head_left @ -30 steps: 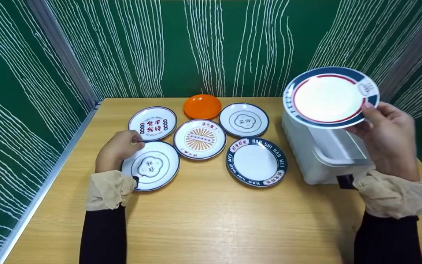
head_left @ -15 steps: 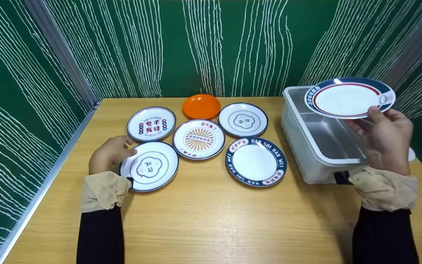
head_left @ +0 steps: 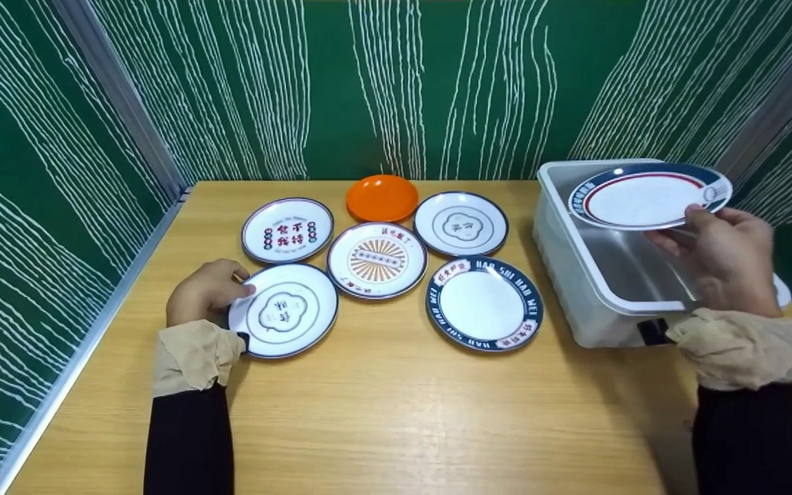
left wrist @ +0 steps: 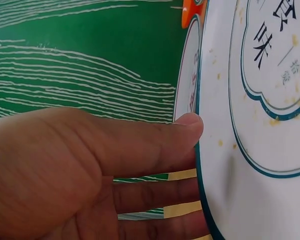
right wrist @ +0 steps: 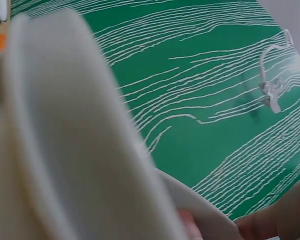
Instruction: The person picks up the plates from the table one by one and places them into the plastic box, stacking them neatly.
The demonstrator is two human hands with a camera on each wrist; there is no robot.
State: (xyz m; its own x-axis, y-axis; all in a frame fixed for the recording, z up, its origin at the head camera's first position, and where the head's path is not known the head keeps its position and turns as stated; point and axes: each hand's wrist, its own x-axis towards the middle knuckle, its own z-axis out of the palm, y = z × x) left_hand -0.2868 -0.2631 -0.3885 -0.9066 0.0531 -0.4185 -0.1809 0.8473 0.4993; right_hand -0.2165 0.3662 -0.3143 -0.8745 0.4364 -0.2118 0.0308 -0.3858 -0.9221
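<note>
My right hand (head_left: 733, 254) pinches the edge of a white plate (head_left: 647, 201) with a dark blue rim and a red ring. That plate is tilted over the open mouth of a whitish plastic bin (head_left: 578, 275). My left hand (head_left: 207, 292) is at the left rim of a white plate (head_left: 300, 316) with a cloud-shaped outline and black characters. In the left wrist view, the thumb (left wrist: 187, 130) lies on this plate's rim and the other fingers pass behind its edge. The right wrist view is mostly filled by the blurred bin wall (right wrist: 85, 125).
On the wooden table (head_left: 396, 412) lie a red-lettered plate (head_left: 258, 230), a sunburst plate (head_left: 403, 275), an orange plate (head_left: 382, 198), another cloud-pattern plate (head_left: 430, 220) and a navy-rimmed plate (head_left: 485, 302). Green walls (head_left: 327, 82) with white streaks enclose the back and sides.
My right hand first moved right and down with the blue-rimmed plate, bringing it lower over the bin. My left hand has slid slightly back along the cloud-pattern plate's rim.
</note>
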